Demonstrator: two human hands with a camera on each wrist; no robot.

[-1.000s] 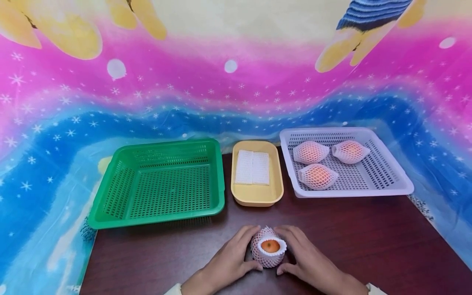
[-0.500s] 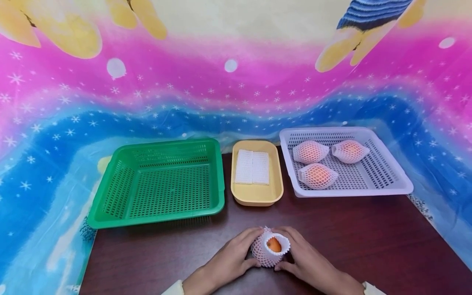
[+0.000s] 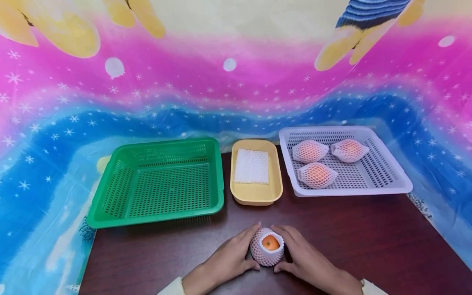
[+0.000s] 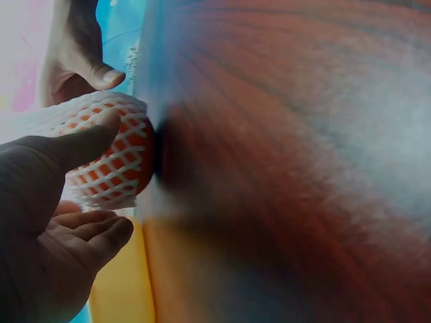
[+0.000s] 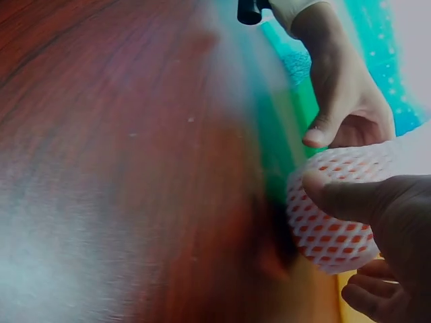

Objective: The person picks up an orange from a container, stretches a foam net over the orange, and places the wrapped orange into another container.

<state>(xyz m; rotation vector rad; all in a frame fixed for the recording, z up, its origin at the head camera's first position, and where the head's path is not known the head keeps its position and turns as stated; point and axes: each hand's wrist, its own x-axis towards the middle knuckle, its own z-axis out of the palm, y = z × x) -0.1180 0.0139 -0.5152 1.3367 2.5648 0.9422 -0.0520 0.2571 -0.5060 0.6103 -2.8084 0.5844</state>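
Note:
An orange-coloured round fruit (image 3: 271,243) sits on the dark table inside a white foam net sleeve (image 3: 266,258). The sleeve's open rim faces up and bares the fruit's top. From the left side my left hand (image 3: 231,255) holds the sleeved fruit, with its thumb on the netting in the left wrist view. On the other side my right hand (image 3: 306,257) holds it too, its thumb pressing the net in the right wrist view. The fruit's underside is hidden by the sleeve.
A green basket (image 3: 158,219) stands at the back left. Beside it, a yellow tray (image 3: 256,198) holds two flat white foam nets (image 3: 252,166). At the back right, a white basket (image 3: 354,191) contains three net-wrapped fruits (image 3: 318,175). A patterned cloth (image 3: 228,94) hangs behind.
The sleeve's rim leaned right half a second ago; now it stands back toward the middle, lower, with more of the fruit's top showing. Both hands stay around it with slight finger shifts.

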